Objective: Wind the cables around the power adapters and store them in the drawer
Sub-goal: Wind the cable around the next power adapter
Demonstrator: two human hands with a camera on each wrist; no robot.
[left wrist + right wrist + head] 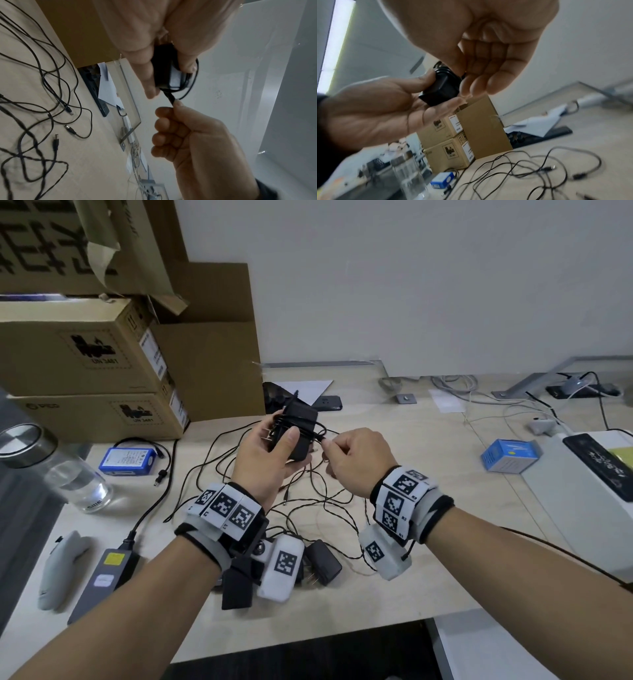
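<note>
My left hand (274,450) grips a black power adapter (302,426) above the desk, thumb pressed on its face; several turns of its black cable wrap the body. The same adapter (169,73) shows between my left fingers in the left wrist view, and the adapter (441,89) appears again in the right wrist view. My right hand (346,455) pinches the cable's free end (169,96) just right of the adapter. More black cables (301,494) lie tangled on the desk below. Another black adapter (323,561) lies by my left wrist. No drawer is in view.
Stacked cardboard boxes (92,371) stand at the back left. A blue battery pack (128,460), a glass bottle (65,470), a grey power brick (102,580) and a grey tool (58,566) lie left. A blue box (510,455) and white device (589,474) sit right.
</note>
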